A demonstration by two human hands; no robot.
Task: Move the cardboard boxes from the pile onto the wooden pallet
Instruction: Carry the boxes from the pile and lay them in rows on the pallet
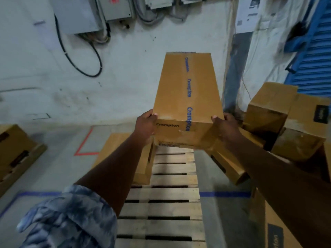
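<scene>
Grip: we clasp the carried box [186,97] by its near end, left hand [146,127] and right hand [224,127] pressed on opposite sides.
Carried box: off the ground, long axis pointing away from us.
Below our grip: the wooden pallet [166,208], slats bare.
Right of our grip: the pile [286,122] of boxes.
Under our left hand: a box lying flat [112,149] on the pallet's far left corner.

Roughly seven cardboard boxes [188,86] in sight. One wooden pallet [170,194]. Two bare hands: left hand [145,126], right hand [225,126].
</scene>
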